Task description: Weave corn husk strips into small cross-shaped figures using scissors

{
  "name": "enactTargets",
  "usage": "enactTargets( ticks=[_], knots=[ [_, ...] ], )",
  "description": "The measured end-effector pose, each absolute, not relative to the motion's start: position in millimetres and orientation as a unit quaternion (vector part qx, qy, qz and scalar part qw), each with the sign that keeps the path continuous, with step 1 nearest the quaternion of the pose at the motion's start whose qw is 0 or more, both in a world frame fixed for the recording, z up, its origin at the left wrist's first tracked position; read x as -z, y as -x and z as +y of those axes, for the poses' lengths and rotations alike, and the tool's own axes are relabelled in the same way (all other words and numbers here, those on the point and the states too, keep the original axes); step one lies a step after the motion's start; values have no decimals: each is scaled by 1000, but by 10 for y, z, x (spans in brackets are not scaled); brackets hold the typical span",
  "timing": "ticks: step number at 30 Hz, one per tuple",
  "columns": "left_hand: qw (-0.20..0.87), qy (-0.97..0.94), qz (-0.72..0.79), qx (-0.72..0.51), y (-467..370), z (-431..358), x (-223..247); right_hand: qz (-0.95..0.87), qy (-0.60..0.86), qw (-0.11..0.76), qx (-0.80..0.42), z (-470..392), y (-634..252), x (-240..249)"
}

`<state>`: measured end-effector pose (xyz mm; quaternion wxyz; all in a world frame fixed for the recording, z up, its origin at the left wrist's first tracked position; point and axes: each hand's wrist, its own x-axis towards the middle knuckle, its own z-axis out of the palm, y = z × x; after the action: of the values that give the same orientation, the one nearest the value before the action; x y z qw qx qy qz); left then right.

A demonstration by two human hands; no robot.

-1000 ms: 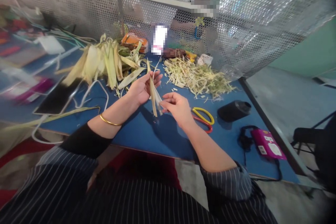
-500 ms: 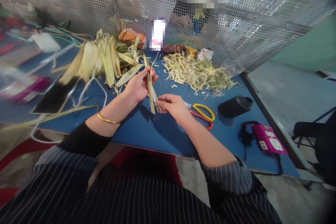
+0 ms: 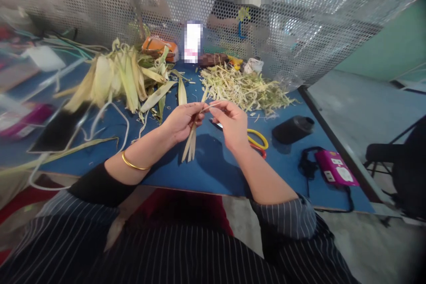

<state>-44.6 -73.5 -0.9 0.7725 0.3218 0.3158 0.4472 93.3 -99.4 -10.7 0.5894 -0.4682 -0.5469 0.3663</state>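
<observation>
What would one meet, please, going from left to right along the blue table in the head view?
Black phone → pile of pale yellow-green husk leaves → left hand → right hand → black cylindrical lid → pink box.

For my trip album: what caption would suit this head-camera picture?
Left hand and right hand hold a pale leaf strip over a blue table, beside scissors.

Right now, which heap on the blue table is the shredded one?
The heap of thin shreds, right of centre by the mesh screen. The other pile, to the left, is whole long husk leaves, uncut.
</observation>
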Motion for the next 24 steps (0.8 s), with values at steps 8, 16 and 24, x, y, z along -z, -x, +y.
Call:
enactTargets(
  ticks=[8,16,24],
  knots=[
    [721,-430,343,-422,404,-836,11,-549,487,588,-339,-969,-1009,118],
    [705,-477,350,-392,436,-871,-48,-581,504,575,-280,-942,-1052,123],
    [707,-506,321,-376,439,-887,-51,-606,528,572,-163,-986,-1083,54]
  ],
)
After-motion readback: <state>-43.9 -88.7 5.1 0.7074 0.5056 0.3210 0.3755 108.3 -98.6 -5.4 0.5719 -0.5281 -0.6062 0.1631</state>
